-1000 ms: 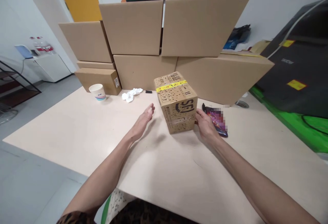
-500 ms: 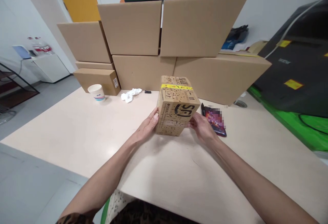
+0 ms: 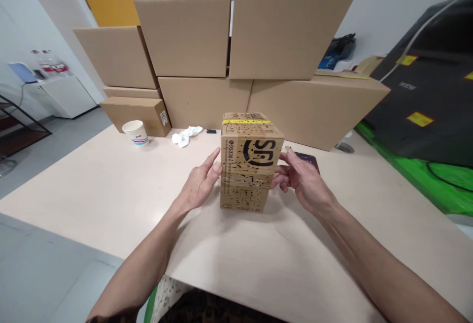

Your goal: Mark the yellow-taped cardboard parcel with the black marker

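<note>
A brown cardboard box [image 3: 246, 175] with black print, dark specks and a strip of yellow tape across its top stands upright on the table [image 3: 166, 180]. My left hand [image 3: 199, 182] is at its left side, fingers stretched out, with the fingertips and thumb at the edge. On the other side is my right hand [image 3: 305, 180], its fingers apart and the fingertips at or just beside the box's right face; I cannot tell how firmly they touch. Partly covered by the right hand, a dark phone [image 3: 309, 159] lies behind it on the table.
Large cardboard boxes [image 3: 203, 101] are stacked along the table's back. A paper cup [image 3: 135, 133], crumpled white tissue [image 3: 186, 136] and a small black object [image 3: 211, 131] lie at the back left. A black case [image 3: 424, 96] stands at right.
The box has come down from a tilt to stand upright, slightly nearer and to the left. My right hand has opened its fingers and shifted right, covering more of the phone.
</note>
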`<state>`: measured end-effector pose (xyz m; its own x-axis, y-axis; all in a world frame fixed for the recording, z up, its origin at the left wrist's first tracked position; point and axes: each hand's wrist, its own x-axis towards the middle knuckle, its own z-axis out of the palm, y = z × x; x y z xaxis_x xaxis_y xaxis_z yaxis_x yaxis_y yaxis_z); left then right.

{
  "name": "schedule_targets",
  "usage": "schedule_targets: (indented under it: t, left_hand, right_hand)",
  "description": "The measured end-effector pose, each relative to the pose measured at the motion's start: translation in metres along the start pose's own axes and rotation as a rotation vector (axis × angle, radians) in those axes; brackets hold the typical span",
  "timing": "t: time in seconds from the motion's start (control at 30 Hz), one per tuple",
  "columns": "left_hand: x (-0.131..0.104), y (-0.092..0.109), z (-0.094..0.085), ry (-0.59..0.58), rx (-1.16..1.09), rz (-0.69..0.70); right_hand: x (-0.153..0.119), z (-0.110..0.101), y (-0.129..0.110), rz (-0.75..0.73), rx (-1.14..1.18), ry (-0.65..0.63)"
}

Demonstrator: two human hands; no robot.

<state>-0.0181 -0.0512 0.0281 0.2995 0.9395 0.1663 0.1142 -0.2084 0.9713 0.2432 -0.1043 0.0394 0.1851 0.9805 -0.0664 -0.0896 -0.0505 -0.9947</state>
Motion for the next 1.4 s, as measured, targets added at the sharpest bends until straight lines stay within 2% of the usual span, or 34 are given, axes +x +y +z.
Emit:
schedule_targets:
  t: [0.1,0.2,0.33,0.5,0.67,0.93,1.1,1.3,1.4]
  left_hand:
    - [-0.001,0.0,0.0,0.035,0.229,0.09]
    - [0.0,0.0,0.002,0.129,0.356,0.197]
    - [-0.003,0.005,0.003,0.212,0.383,0.24]
    - [-0.009,0.018,-0.001,0.23,0.29,0.226]
    - [-0.002,0.017,-0.003,0.158,0.188,0.106]
    - [0.012,-0.005,-0.001,0.044,0.135,-0.031]
    - [0.014,-0.014,0.001,-0.065,0.063,0.049]
    - [0.007,-0.004,0.0,-0.163,-0.037,0.257]
    - [0.002,-0.001,0.001,-0.195,-0.09,0.317]
  right_hand:
    - [-0.005,0.003,-0.002,0.0,-0.008,-0.013]
    - [-0.009,0.007,-0.004,0.01,0.002,-0.035]
    - [-0.018,0.011,-0.012,0.008,0.022,-0.062]
    - [-0.03,0.015,-0.023,-0.02,0.052,-0.046]
    - [-0.025,0.015,-0.016,-0.037,0.078,0.004]
    - [-0.005,0.016,0.006,-0.048,0.108,0.036]
    - [-0.005,0.015,0.007,-0.079,0.093,0.033]
    - [-0.019,0.008,-0.007,-0.31,0.0,0.035]
    - [-0.027,0.006,-0.011,-0.427,-0.063,0.01]
